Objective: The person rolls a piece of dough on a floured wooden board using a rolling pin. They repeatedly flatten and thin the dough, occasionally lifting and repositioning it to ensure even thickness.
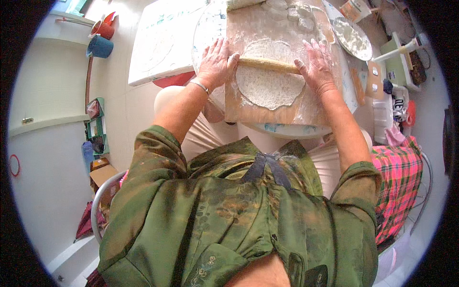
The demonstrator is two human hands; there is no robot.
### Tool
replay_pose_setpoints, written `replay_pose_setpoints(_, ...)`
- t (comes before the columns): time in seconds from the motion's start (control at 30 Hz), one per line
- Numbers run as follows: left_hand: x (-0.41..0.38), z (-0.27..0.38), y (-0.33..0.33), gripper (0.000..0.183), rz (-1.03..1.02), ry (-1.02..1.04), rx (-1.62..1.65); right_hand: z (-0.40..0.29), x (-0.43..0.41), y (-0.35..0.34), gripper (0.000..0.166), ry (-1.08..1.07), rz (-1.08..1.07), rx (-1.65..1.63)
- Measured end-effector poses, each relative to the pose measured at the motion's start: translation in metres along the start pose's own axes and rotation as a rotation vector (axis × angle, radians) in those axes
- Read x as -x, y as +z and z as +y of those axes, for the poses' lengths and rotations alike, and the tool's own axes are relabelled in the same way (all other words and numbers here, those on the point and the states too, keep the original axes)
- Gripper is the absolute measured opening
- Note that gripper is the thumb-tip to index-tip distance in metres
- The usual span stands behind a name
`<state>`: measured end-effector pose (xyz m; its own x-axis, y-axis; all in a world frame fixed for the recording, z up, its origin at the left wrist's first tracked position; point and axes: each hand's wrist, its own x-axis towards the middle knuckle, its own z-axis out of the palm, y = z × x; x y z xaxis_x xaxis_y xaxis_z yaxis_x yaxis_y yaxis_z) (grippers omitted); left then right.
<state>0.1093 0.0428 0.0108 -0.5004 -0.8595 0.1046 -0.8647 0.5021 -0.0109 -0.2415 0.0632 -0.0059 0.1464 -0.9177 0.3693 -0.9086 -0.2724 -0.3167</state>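
Note:
A wooden rolling pin (269,65) lies across a flat, rough-edged sheet of dough (270,88) on a floury wooden board (247,115). At the pin's left end is my left hand (216,61), fingers stretched forward and thumb beside the pin. My right hand (317,65) rests on the other end, its fingers dusted with flour. The palms hide both pin ends. Beyond the pin, the dough's far part shows under loose flour. Several small floured dough pieces (306,24) sit near the board's far edge, where a pale rolled shape (245,3) is partly cut off.
Right of the board stand a metal bowl of flour (353,37) and a white tub (355,10). A white foam box lid (157,43) lies to the left. Two buckets, red (104,28) and blue (100,46), stand farther left. Plaid cloth (398,190) hangs over a chair at right.

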Motion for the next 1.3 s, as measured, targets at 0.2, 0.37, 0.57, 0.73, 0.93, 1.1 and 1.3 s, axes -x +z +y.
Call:
replay_pose_setpoints(0.2,0.089,0.051,-0.016,0.079,0.025,-0.244,0.160,0.002,-0.009,0.000,0.077,-0.388,-0.124,0.033)
replay_pose_setpoints(0.37,0.005,0.002,-0.003,0.073,0.091,-0.483,0.228,0.004,-0.118,0.040,0.083,-0.400,-0.228,0.131)
replay_pose_setpoints(0.57,0.019,0.002,-0.002,0.074,0.077,-0.407,0.155,0.009,-0.105,0.043,0.077,-0.600,-0.208,-0.039)
replay_pose_setpoints(0.73,-0.020,-0.011,-0.003,0.069,0.156,-0.394,0.191,-0.001,-0.106,0.018,0.058,-0.575,-0.209,-0.064)
replay_pose_setpoints(0.93,-0.074,-0.036,0.014,0.064,0.159,-0.391,0.117,-0.002,-0.099,-0.002,0.032,-0.560,-0.073,0.138)
replay_pose_setpoints(1.1,-0.044,0.042,-0.019,0.048,0.413,-0.130,0.264,0.002,-0.005,-0.070,0.037,0.097,0.012,-0.310)
replay_pose_setpoints(1.3,-0.112,0.160,-0.049,0.028,0.191,0.220,0.355,0.012,0.104,-0.104,0.049,0.767,0.358,-1.208)
